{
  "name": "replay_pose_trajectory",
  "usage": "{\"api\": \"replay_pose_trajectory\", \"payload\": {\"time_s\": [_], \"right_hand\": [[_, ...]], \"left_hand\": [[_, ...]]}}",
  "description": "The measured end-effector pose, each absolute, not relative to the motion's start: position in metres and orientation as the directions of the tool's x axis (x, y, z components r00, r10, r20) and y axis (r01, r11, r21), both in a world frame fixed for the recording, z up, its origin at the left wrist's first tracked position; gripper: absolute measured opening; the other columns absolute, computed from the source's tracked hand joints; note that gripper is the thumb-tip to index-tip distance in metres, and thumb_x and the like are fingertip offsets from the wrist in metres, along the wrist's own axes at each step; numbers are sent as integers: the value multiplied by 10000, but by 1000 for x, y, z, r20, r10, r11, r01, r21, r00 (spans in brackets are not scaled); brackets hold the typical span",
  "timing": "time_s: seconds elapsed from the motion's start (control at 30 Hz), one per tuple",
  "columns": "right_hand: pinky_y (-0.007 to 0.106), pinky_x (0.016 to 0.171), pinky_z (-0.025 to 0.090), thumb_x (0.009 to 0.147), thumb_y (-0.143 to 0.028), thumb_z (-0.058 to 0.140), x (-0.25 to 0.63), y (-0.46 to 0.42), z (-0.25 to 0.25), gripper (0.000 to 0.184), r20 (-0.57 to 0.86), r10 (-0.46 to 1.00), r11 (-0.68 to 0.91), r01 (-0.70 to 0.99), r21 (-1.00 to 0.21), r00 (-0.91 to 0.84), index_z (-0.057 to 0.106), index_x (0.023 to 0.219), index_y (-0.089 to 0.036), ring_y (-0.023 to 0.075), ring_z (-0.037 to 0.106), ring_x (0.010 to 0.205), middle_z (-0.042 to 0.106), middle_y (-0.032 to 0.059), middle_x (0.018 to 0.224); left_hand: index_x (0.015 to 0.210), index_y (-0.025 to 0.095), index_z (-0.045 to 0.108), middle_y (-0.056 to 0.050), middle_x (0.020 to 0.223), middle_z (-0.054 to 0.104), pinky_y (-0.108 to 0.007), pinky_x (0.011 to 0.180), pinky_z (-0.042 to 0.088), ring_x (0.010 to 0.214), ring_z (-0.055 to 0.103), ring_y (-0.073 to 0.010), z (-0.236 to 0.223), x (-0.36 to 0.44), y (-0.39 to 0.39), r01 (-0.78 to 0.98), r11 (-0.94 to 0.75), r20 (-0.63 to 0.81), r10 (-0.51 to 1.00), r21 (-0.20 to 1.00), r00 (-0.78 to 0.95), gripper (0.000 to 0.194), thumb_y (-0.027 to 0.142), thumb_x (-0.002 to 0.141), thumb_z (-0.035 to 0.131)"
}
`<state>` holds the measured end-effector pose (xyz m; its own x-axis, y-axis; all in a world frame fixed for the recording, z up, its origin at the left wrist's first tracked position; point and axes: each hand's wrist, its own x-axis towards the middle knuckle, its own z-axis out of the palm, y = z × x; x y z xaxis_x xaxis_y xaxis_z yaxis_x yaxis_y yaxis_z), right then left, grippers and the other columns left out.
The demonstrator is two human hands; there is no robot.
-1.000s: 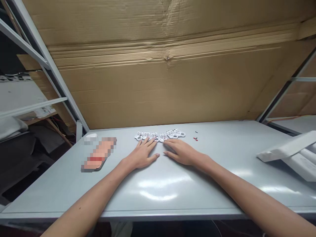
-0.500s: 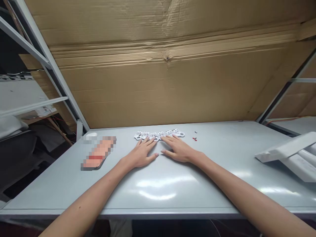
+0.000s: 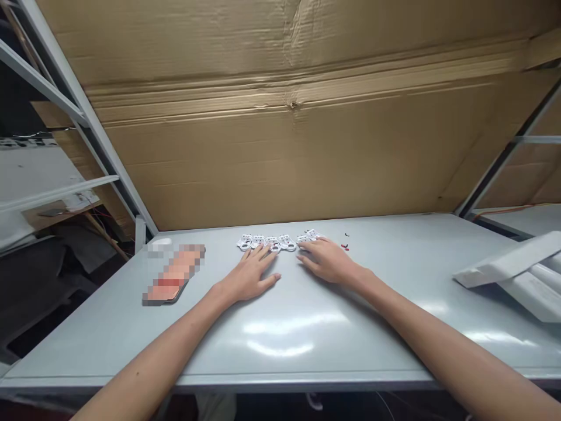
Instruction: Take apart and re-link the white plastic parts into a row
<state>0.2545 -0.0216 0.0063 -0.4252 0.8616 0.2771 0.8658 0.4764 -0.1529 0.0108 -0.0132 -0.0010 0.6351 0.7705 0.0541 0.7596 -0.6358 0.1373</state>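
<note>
Fingers spread flat on both hands, pinching nothing. Your left hand rests just below white plastic parts, lined up on grey worktop; your right hand lies over row's end, likely keeping parts within easy reach.

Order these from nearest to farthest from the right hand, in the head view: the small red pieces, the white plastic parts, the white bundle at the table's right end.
1. The white plastic parts: in front, at the fingertips of the right hand.
2. The small red pieces: just past the hand, to its right.
3. The white bundle: far right, at the table's end.
</note>
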Motion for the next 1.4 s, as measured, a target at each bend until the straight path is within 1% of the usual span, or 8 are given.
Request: {"api": "replay_pose_trajectory", "payload": {"time_s": [0.1, 0.23, 0.4, 0.6, 0.97, 1.1, 1.23, 1.4], "right_hand": [[438, 905, 502, 981, -280, 426, 258, -20, 8, 316, 321, 870, 444, 878, -180, -374, 681, 1148, -193, 294, 655, 1060, 709, 129, 1185], [450, 1020, 453, 963, -265, 448, 268, -10, -3, 360, 430, 818, 486, 859, -162, -381, 611, 1272, -178, 299, 551, 1238, 620, 137, 1337], [469, 1034, 426, 960, -254, 446, 278, 1, -13, 310, 376, 786, 555, 828, -80, -491, 600, 1218, -176, 307, 517, 1232, 630, 145, 1265], [437, 850, 501, 908, -362, 551, 279, -12, 6, 392, 313, 857, 488, 841, -234, -409, 563, 1255, -180, 308, 591, 1038, 649, 149, 1133], [432, 957, 477, 933, -406, 529, 253, -30, 9, 427, 354, 730, 683, 637, -356, -585, 569, 1321, -233, 288, 583, 1146, 634, 126, 1277], [405, 879, 491, 941, -359, 480, 284, -17, 20, 289, 364, 885, 422, 828, -369, -290, 666, 1116, -224, 276, 629, 1052, 688, 99, 1168], [365, 702, 491, 868, -272, 526, 317, -11, 34, 204, 156, 987, 16, 941, -339, 39, 679, 982, -200, 284, 657, 921, 708, 122, 1090], [341, 630, 469, 783, -279, 605, 334, -11, 36, 110, -23, 990, -136, 922, -364, 137, 686, 834, -225, 279, 665, 859, 718, 113, 1032]], "left_hand": [[1525, 183, 361, -123, 1627, 208, -521, 1209, 173, 1507, 148, -331, -3, 10, -13, 750, -646, 84, 763, 142, 641, 639, 546, 1000, 384], [1518, 188, 375, -126, 1629, 206, -516, 1205, 199, 1506, 154, -332, -2, 10, -15, 753, -645, 88, 764, 129, 639, 621, 533, 1002, 389], [1503, 191, 392, -123, 1623, 238, -500, 1205, 212, 1503, 176, -321, 0, 11, -17, 763, -637, 87, 771, 109, 631, 599, 519, 1002, 394], [1481, 171, 420, -159, 1609, 261, -535, 1185, 244, 1492, 197, -350, -2, 9, -15, 744, -656, 123, 754, 125, 645, 585, 505, 1002, 408], [1459, 141, 436, -177, 1594, 289, -523, 1194, 244, 1484, 218, -366, 1, 7, -17, 718, -686, 146, 728, 120, 670, 630, 544, 975, 453], [1453, 157, 442, -160, 1594, 296, -522, 1193, 250, 1485, 221, -356, 4, 9, -19, 714, -691, 141, 723, 117, 676, 599, 514, 972, 469], [1481, 164, 412, -158, 1595, 297, -511, 1197, 247, 1482, 233, -352, 6, 11, -21, 693, -710, 149, 704, 126, 695, 610, 478, 965, 495], [1463, 163, 441, -176, 1586, 307, -528, 1186, 258, 1480, 237, -356, 5, 11, -20, 680, -722, 155, 692, 126, 705, 583, 468, 968, 491]]}}
